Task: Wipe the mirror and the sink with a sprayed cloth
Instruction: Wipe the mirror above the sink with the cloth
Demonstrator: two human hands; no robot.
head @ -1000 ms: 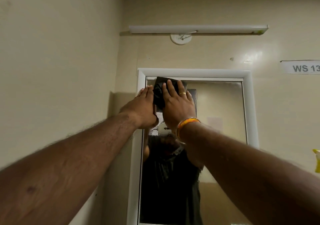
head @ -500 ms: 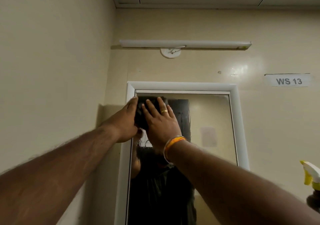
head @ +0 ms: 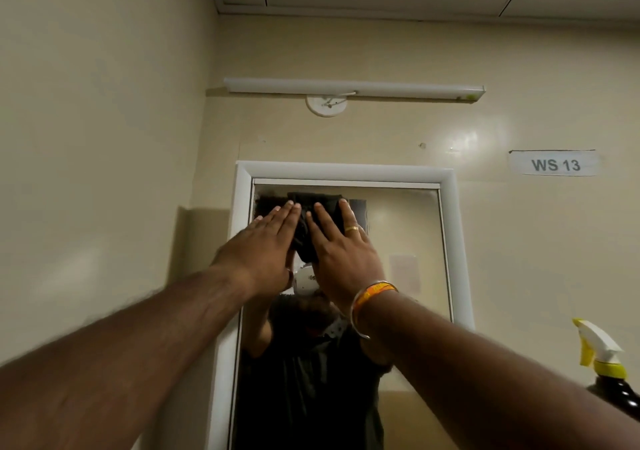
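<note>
Both my hands lie flat, fingers straight, no grip closed: left hand (head: pixel 266 242) and right hand (head: pixel 341 252) press the dark cloth (head: pixel 313 223) against the mirror (head: pixel 398 228), near its top left corner.

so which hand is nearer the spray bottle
Right. The right hand presses the cloth on the mirror, on the side toward the spray bottle at lower right. The left hand lies further left, beside the frame.

Tube light (head: pixel 353 88) above, round wall fitting (head: pixel 326 105) beneath, "WS 13" label (head: pixel 554 163) right
</note>
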